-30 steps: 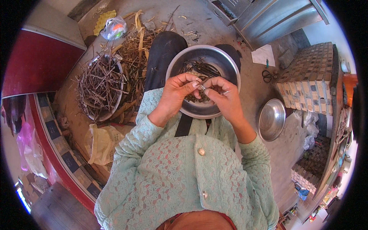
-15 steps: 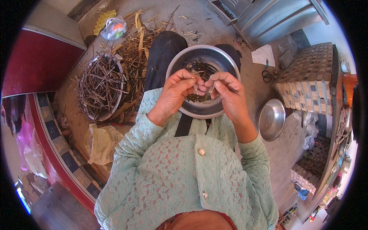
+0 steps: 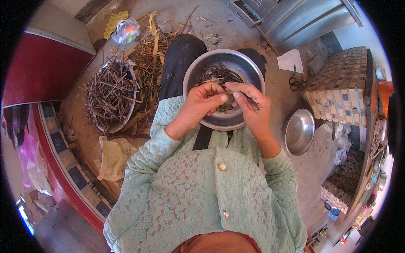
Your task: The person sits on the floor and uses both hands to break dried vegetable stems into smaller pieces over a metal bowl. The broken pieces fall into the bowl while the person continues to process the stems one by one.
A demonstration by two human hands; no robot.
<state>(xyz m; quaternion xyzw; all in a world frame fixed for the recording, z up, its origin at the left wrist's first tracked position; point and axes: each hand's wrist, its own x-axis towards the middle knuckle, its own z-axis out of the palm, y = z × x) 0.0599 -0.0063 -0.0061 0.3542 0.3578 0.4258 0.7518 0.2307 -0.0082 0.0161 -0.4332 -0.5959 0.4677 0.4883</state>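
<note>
A steel basin (image 3: 249,63) rests on my lap between my knees. Thin dark dried pods (image 3: 230,75) lie in its far part, and small greenish-brown seeds (image 3: 228,104) are in the near part. Over the basin my left hand (image 3: 198,103) has thumb and forefinger pinched together; what they grip is too small to make out. Close beside it, my right hand (image 3: 254,107) is closed on a slender dark dried pod (image 3: 252,103), one end of which sticks out past the fingers. The fingertips of both hands nearly meet.
On the left stands a basin (image 3: 134,86) heaped with dry sticks (image 3: 109,95), beside loose stalks and husks (image 3: 147,63). An empty metal basin (image 3: 299,131) sits on the floor at right, near scissors (image 3: 294,83), white paper (image 3: 290,61) and a brick structure (image 3: 333,92).
Split pale pod pieces held between my fingers are gone from them. A dark pod now shows in my right hand, and both hands have drawn closer together at the fingertips.
</note>
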